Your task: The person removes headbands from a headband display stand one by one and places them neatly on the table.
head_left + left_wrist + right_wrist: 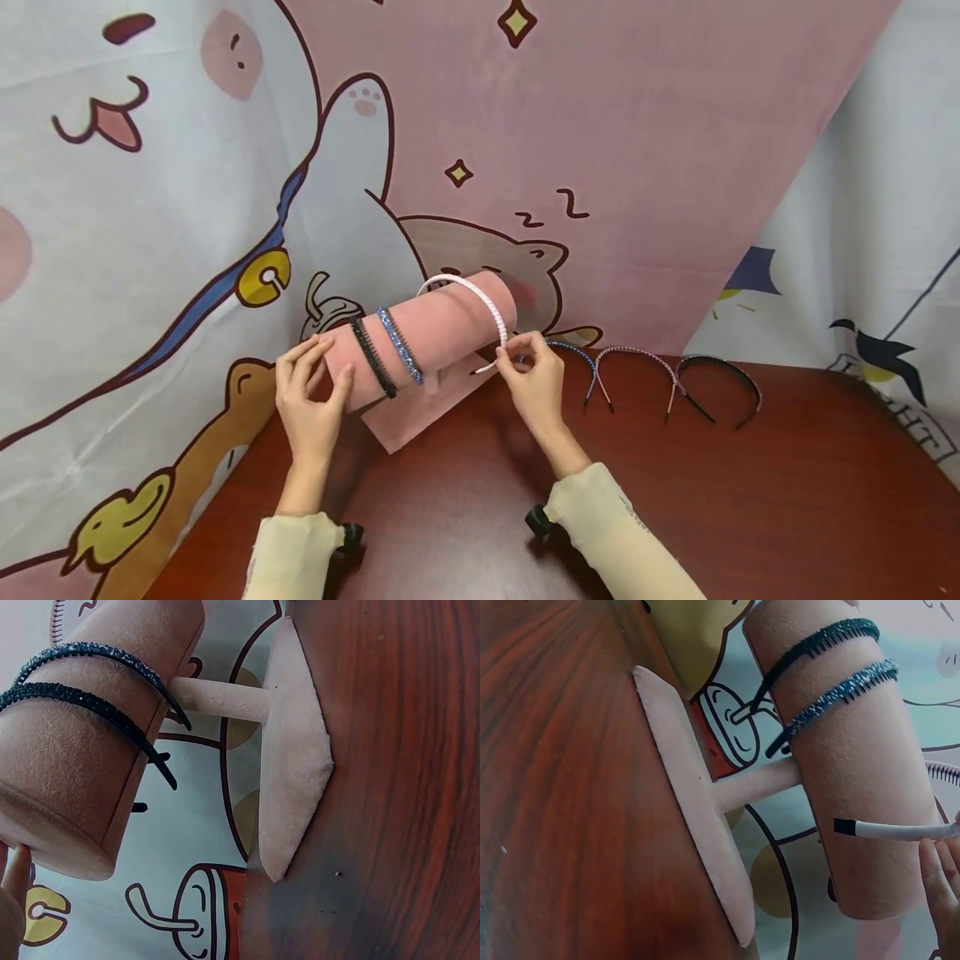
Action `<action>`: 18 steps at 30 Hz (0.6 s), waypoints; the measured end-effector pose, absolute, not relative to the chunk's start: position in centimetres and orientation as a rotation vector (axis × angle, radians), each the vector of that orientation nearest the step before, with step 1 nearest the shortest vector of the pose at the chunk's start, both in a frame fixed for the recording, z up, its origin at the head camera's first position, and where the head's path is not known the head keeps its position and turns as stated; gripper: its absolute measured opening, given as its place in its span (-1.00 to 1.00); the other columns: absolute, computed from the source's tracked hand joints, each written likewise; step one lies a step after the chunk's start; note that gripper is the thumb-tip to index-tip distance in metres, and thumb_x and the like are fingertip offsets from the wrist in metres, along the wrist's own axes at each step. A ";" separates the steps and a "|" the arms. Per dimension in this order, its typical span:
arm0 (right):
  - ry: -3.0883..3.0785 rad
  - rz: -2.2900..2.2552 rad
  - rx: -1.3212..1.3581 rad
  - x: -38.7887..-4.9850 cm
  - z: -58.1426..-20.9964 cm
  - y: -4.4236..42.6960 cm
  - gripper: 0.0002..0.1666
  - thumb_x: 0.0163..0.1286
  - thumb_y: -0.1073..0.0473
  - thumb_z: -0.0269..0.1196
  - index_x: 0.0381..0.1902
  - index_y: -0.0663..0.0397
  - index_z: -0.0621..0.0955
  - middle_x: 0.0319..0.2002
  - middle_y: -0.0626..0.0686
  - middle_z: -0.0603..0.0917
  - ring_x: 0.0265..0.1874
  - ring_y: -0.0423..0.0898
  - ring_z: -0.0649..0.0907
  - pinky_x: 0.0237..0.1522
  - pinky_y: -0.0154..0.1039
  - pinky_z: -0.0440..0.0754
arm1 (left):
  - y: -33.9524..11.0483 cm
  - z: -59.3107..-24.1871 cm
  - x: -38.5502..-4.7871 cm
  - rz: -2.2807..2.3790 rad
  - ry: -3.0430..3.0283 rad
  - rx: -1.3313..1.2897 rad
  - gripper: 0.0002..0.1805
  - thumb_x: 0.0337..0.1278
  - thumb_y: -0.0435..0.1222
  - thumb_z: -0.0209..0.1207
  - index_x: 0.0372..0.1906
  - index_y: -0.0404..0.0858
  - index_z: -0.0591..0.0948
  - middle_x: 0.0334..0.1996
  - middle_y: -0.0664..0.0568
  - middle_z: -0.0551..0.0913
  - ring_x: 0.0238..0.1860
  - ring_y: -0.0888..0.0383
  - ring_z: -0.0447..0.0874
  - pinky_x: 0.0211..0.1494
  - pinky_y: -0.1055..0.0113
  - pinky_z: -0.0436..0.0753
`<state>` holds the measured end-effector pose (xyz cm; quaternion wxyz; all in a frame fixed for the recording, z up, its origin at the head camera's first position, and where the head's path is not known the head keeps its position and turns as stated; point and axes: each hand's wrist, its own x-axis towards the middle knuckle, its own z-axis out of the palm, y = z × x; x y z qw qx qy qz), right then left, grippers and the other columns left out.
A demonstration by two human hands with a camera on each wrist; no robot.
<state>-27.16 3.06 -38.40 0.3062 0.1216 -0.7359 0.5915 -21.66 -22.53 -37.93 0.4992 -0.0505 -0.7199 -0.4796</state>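
Observation:
A pink padded headband stand (457, 329), a cylinder on a post and flat base, stands tilted across the view. My left hand (307, 396) holds its near left end, thumb on the front and fingers at the upper edge. A black headband (372, 358) and a glittery blue headband (400, 344) sit around the cylinder's left half. With thumb and fingers, my right hand (536, 379) pinches a white headband (491, 310) by one side. The white band arches over the cylinder's right part; its dark tip (845, 826) shows in the right wrist view.
On the brown table (675, 500), to the right, lie a blue headband (577, 348), a pink headband (637, 352) and a dark headband (723, 362), near the back edge. A printed cartoon cloth (637, 108) hangs close behind the stand and along the left.

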 end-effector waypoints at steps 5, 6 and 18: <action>-1.924 1.537 0.345 -26.9 -36.8 3.5 -0.86 0.18 0.47 0.35 -0.33 0.44 0.59 -0.41 0.31 0.72 -0.43 -0.07 0.66 -0.37 -0.55 0.63 | -22.4 -37.8 -21.8 -1.176 -1.737 -0.107 -0.58 -0.03 -0.53 0.36 0.05 -0.42 0.68 0.11 -0.21 0.55 0.21 0.04 0.55 0.20 0.48 0.60; -1.922 1.529 0.348 -27.0 -36.6 3.6 -0.87 0.18 0.47 0.35 -0.34 0.44 0.59 -0.42 0.31 0.71 -0.43 -0.05 0.66 -0.37 -0.49 0.66 | -22.4 -37.8 -21.8 -1.177 -1.738 -0.103 -0.58 -0.02 -0.52 0.36 0.05 -0.41 0.68 0.11 -0.19 0.55 0.21 0.02 0.55 0.20 0.47 0.60; -1.870 1.540 0.297 -28.0 -34.6 6.1 -0.83 0.22 0.46 0.32 -0.29 0.51 0.56 -0.37 0.37 0.70 -0.43 -0.17 0.67 -0.40 -0.63 0.56 | -22.5 -37.7 -21.4 -1.171 -1.745 -0.104 -0.58 -0.02 -0.52 0.36 0.04 -0.43 0.68 0.10 -0.23 0.54 0.21 0.01 0.54 0.19 0.50 0.60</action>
